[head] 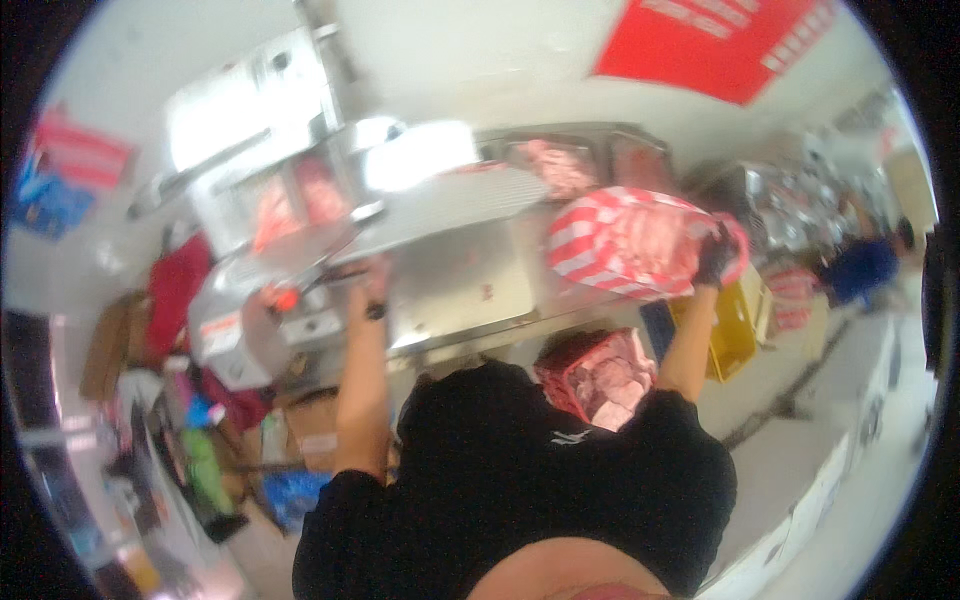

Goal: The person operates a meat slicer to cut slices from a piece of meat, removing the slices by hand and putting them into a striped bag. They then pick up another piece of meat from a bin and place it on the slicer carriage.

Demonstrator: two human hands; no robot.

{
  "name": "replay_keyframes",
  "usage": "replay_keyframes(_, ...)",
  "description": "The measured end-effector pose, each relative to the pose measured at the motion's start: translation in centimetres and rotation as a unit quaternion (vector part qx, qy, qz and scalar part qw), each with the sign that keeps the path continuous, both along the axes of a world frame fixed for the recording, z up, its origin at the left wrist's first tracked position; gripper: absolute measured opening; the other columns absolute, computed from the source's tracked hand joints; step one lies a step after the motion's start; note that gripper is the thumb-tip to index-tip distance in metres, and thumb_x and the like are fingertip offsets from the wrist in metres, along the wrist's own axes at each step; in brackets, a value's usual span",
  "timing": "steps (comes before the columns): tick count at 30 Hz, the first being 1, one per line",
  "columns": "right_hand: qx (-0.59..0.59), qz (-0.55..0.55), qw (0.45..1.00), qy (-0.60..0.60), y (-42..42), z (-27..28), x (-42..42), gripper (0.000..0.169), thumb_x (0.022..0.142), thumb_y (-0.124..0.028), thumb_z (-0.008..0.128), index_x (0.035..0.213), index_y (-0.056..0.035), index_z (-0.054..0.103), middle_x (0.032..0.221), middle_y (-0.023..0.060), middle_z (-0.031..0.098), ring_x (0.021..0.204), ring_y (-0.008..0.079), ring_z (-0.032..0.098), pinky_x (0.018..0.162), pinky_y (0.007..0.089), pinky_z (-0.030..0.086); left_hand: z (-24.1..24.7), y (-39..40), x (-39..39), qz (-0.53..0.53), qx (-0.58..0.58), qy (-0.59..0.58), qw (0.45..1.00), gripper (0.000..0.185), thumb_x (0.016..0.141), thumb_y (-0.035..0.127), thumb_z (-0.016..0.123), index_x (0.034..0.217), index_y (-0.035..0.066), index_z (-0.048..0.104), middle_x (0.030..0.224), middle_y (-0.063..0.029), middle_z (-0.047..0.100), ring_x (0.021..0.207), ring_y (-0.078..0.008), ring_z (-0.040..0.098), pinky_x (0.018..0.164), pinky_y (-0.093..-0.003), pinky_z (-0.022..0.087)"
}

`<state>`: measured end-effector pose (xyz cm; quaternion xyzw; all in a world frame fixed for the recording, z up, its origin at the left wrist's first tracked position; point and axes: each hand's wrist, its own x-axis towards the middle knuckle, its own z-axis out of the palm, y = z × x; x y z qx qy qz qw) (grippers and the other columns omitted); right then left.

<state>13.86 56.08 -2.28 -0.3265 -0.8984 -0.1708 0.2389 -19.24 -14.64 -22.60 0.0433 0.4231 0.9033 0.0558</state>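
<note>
My right hand (pixel 716 255), in a dark glove, grips the right-hand edge of a red-and-white striped plastic bag (pixel 581 240). Pale pink pieces of meat (pixel 652 240) show in the bag's wide mouth. My left hand (pixel 371 274) is reached forward beside a metal machine (pixel 240 330) with an orange-red knob (pixel 283 298). A dark band (pixel 375 310) circles that wrist. Blur hides the left fingers, so what they hold or touch is unclear. Between my hands lies a flat steel surface (pixel 465 274) with small reddish specks.
Metal trays of meat (pixel 559 166) stand along the back. Below the counter edge, a red bag (pixel 555 367) holds large meat pieces (pixel 611 379). A yellow crate (pixel 731 334) sits at right. Farther right is a person in dark blue (pixel 862 270). Cardboard (pixel 311 424) lies low left.
</note>
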Motion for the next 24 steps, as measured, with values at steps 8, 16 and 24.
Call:
replay_keyframes(8,-0.575,0.411,0.687,0.168,-27.2,-9.3,-8.4,0.024,0.099,-0.014,0.046,0.117,-0.0024,0.057,0.114,0.0087,0.06,0.106,0.0214,0.057,0.089,0.0355,0.048,15.2,10.4,11.2,-0.119,-0.167,0.072,0.976,0.019,0.093,0.027,0.058,0.098,0.009,0.054,0.091,-0.0071,0.056,0.092,-0.0292,0.06,0.091,-0.0471,0.05)
replay_keyframes(16,-0.352,0.661,0.662,-0.022,-50.2,-3.5,-20.7,0.033,0.087,-0.016,0.062,0.117,-0.0048,0.053,0.105,0.0115,0.06,0.098,0.024,0.058,0.085,0.0385,0.046,17.6,9.4,9.6,-0.028,0.119,-0.123,0.985,0.023,0.09,0.023,0.058,0.108,0.014,0.047,0.1,-0.0073,0.05,0.084,-0.0251,0.056,0.079,-0.0431,0.049)
replay_keyframes(24,-0.268,0.608,0.747,0.012,-52.3,-4.2,-25.9,0.035,0.088,-0.018,0.061,0.116,0.0033,0.056,0.095,0.0192,0.066,0.093,0.0312,0.062,0.08,0.0418,0.05,18.5,5.4,6.1,-0.092,0.092,-0.09,0.987,0.031,0.096,0.042,0.049,0.088,0.013,0.056,0.06,-0.005,0.054,0.049,-0.0167,0.051,0.044,-0.0282,0.037)
